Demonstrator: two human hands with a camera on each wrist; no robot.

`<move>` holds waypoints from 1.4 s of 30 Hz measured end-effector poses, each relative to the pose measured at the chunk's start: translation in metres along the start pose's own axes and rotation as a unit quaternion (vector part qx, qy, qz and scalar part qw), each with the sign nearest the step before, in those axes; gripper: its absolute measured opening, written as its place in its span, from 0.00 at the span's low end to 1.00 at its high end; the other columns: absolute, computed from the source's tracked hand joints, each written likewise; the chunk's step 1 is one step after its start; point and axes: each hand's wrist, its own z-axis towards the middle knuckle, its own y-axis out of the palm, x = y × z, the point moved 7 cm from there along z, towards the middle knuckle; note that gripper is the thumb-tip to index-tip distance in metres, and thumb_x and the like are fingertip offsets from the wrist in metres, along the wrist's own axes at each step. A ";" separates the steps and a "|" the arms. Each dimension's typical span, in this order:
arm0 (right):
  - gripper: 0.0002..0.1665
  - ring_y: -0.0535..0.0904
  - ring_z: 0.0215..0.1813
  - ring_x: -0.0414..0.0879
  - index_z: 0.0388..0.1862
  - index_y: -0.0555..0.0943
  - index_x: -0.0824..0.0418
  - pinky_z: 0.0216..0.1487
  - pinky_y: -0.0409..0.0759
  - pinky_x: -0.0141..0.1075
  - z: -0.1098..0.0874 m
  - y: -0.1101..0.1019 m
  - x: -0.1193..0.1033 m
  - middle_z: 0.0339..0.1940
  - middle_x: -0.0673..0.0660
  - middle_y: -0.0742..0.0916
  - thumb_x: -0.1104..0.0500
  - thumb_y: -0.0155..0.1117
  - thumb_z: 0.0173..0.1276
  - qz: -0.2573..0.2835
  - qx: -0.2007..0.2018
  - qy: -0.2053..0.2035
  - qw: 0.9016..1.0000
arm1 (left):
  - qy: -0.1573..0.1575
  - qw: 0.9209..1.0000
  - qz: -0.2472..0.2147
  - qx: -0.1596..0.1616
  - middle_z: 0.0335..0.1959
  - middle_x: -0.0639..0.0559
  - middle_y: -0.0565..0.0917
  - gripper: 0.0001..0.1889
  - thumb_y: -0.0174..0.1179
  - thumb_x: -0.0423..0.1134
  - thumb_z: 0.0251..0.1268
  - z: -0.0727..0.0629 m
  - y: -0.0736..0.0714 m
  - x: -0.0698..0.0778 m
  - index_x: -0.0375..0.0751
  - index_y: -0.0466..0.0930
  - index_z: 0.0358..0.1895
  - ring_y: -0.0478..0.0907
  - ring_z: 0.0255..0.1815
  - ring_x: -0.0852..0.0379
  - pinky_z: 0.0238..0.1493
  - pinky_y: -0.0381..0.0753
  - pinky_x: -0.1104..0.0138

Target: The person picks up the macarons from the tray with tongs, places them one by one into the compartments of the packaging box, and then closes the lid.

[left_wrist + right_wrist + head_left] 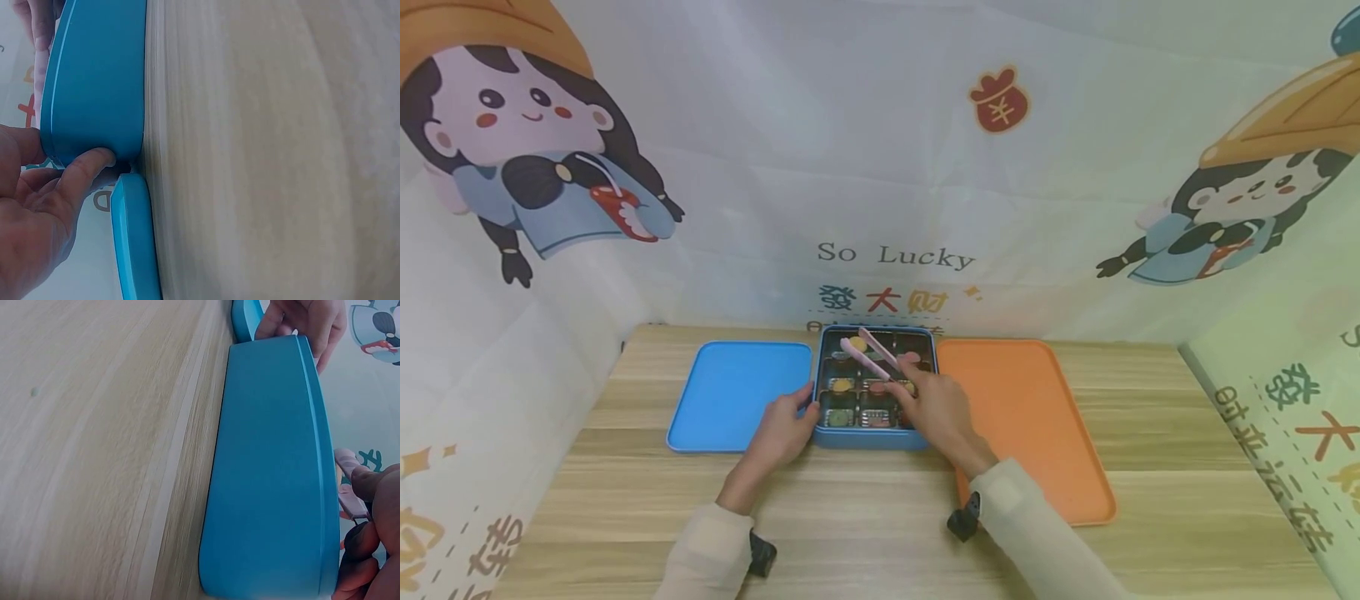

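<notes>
A blue box (872,439) stands at the back middle of the table, its dark inner tray divided into compartments with small round pieces in yellow, red, pink and green. My left hand (784,429) grips the box's left side; in the left wrist view its thumb (94,162) presses on the outer wall and another finger meets the rim. Over the box, my right hand (943,412) holds pink tongs (867,360) from the right. The tong tips point to the back left, apart, with a yellow piece (858,344) showing between them.
Left of the box lies a flat blue lid (741,396), close against it. An orange tray (1030,433) lies on the right, partly under my right forearm. Printed cloth walls (880,192) rise behind the wood-grain table (865,517) and at both sides.
</notes>
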 end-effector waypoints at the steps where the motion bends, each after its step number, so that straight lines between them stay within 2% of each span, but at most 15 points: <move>1: 0.27 0.64 0.14 0.40 0.64 0.80 0.57 0.16 0.58 0.32 0.000 0.001 -0.001 0.10 0.46 0.73 0.46 0.62 0.71 -0.002 -0.002 0.001 1.000 | 0.001 1.000 0.001 0.001 0.68 0.33 0.71 0.27 0.50 0.36 0.74 0.000 0.000 0.000 0.29 0.63 0.72 0.74 0.32 0.49 0.43 0.77 0.57; 4: 0.28 0.64 0.14 0.40 0.65 0.79 0.56 0.16 0.59 0.32 0.001 0.004 -0.002 0.09 0.45 0.73 0.46 0.62 0.71 -0.010 -0.005 0.004 1.000 | 0.003 1.000 0.003 0.001 0.68 0.33 0.71 0.27 0.50 0.36 0.74 0.000 0.001 0.000 0.28 0.63 0.72 0.75 0.33 0.49 0.42 0.76 0.58; 7: 0.28 0.63 0.14 0.40 0.65 0.79 0.56 0.16 0.59 0.33 0.002 0.005 -0.003 0.08 0.45 0.71 0.45 0.62 0.71 -0.010 -0.006 0.010 1.000 | 0.002 1.000 0.001 -0.002 0.67 0.32 0.71 0.27 0.50 0.36 0.74 0.000 0.001 0.000 0.28 0.62 0.72 0.65 0.22 0.54 0.35 0.75 0.61; 9: 0.28 0.63 0.14 0.41 0.65 0.80 0.55 0.15 0.59 0.33 0.002 0.006 -0.002 0.08 0.45 0.70 0.45 0.62 0.71 -0.008 -0.006 0.016 1.000 | 0.002 1.000 -0.003 -0.005 0.68 0.32 0.71 0.27 0.50 0.36 0.74 0.000 0.002 0.000 0.28 0.62 0.72 0.58 0.19 0.56 0.29 0.72 0.62; 15: 0.28 0.63 0.14 0.41 0.65 0.80 0.55 0.13 0.58 0.33 0.000 0.005 0.000 0.08 0.45 0.67 0.44 0.63 0.70 0.000 -0.001 0.029 1.000 | 0.005 1.000 -0.008 -0.006 0.68 0.31 0.70 0.27 0.50 0.36 0.74 0.001 0.003 0.000 0.28 0.62 0.72 0.58 0.18 0.56 0.25 0.69 0.62; 17: 0.28 0.63 0.14 0.41 0.65 0.80 0.55 0.13 0.58 0.32 0.000 0.005 0.000 0.08 0.45 0.67 0.44 0.63 0.70 0.004 0.000 0.031 1.000 | 0.008 1.000 -0.004 -0.002 0.68 0.32 0.71 0.27 0.50 0.36 0.73 0.001 0.003 0.001 0.27 0.63 0.71 0.67 0.23 0.54 0.30 0.73 0.61; 19: 0.28 0.63 0.13 0.41 0.65 0.79 0.54 0.12 0.58 0.32 0.000 0.005 0.000 0.08 0.44 0.68 0.44 0.63 0.70 0.007 0.000 0.031 0.999 | 0.013 1.000 0.001 0.001 0.67 0.32 0.72 0.27 0.49 0.36 0.73 0.001 0.003 0.001 0.27 0.63 0.71 0.76 0.35 0.49 0.39 0.76 0.59; 22: 0.29 0.63 0.13 0.40 0.66 0.79 0.54 0.12 0.58 0.32 0.000 0.005 0.001 0.07 0.45 0.69 0.44 0.63 0.70 0.008 -0.001 0.032 0.999 | 0.017 1.000 0.008 0.004 0.66 0.33 0.73 0.27 0.49 0.36 0.73 0.001 0.003 0.001 0.27 0.64 0.71 0.75 0.51 0.46 0.49 0.75 0.56; 26: 0.28 0.64 0.13 0.40 0.66 0.79 0.54 0.13 0.57 0.31 -0.001 0.004 0.001 0.08 0.44 0.70 0.45 0.63 0.70 0.012 0.000 0.032 0.999 | 0.016 1.000 0.003 0.003 0.67 0.33 0.72 0.27 0.49 0.36 0.73 0.001 0.003 0.000 0.27 0.63 0.71 0.75 0.56 0.46 0.54 0.76 0.53; 29: 0.27 0.62 0.12 0.38 0.65 0.80 0.55 0.12 0.55 0.30 -0.002 0.001 0.003 0.08 0.44 0.69 0.45 0.63 0.71 0.018 0.000 0.035 0.999 | 0.017 1.000 0.001 0.002 0.67 0.32 0.72 0.27 0.49 0.36 0.73 0.000 0.003 0.001 0.28 0.63 0.72 0.77 0.52 0.46 0.49 0.78 0.54; 31: 0.27 0.61 0.11 0.38 0.64 0.80 0.56 0.12 0.54 0.30 -0.003 -0.002 0.005 0.07 0.44 0.67 0.45 0.63 0.71 0.028 0.001 0.043 0.999 | 0.015 1.000 -0.002 -0.002 0.67 0.32 0.72 0.27 0.49 0.36 0.73 0.001 0.003 0.000 0.28 0.62 0.72 0.78 0.41 0.45 0.41 0.78 0.56; 33: 0.28 0.60 0.11 0.38 0.65 0.80 0.55 0.13 0.55 0.31 -0.004 -0.005 0.008 0.07 0.44 0.66 0.44 0.63 0.71 0.036 0.005 0.054 0.998 | 0.015 1.000 0.000 -0.002 0.67 0.32 0.72 0.27 0.49 0.36 0.74 0.001 0.003 0.000 0.27 0.62 0.72 0.76 0.36 0.46 0.38 0.76 0.60; 35: 0.29 0.60 0.12 0.38 0.65 0.80 0.54 0.14 0.56 0.32 -0.005 -0.009 0.012 0.08 0.44 0.66 0.43 0.64 0.70 0.046 0.011 0.061 0.997 | 0.013 1.000 -0.006 -0.007 0.67 0.31 0.71 0.27 0.49 0.36 0.74 0.000 0.002 0.000 0.27 0.61 0.72 0.72 0.29 0.44 0.32 0.75 0.60; 39: 0.29 0.62 0.15 0.40 0.66 0.79 0.53 0.15 0.57 0.33 -0.012 -0.019 0.019 0.11 0.45 0.68 0.44 0.66 0.68 0.055 0.029 0.068 0.996 | 0.017 1.000 -0.004 -0.004 0.67 0.31 0.71 0.27 0.49 0.36 0.74 0.001 0.001 0.000 0.26 0.61 0.72 0.78 0.44 0.44 0.42 0.77 0.59; 42: 0.28 0.63 0.16 0.40 0.64 0.80 0.56 0.16 0.57 0.32 -0.020 -0.025 0.025 0.12 0.46 0.69 0.46 0.67 0.68 0.058 0.041 0.068 0.995 | 0.014 1.000 -0.009 -0.006 0.67 0.31 0.71 0.27 0.49 0.36 0.74 0.001 0.001 -0.001 0.27 0.61 0.72 0.76 0.35 0.48 0.39 0.77 0.59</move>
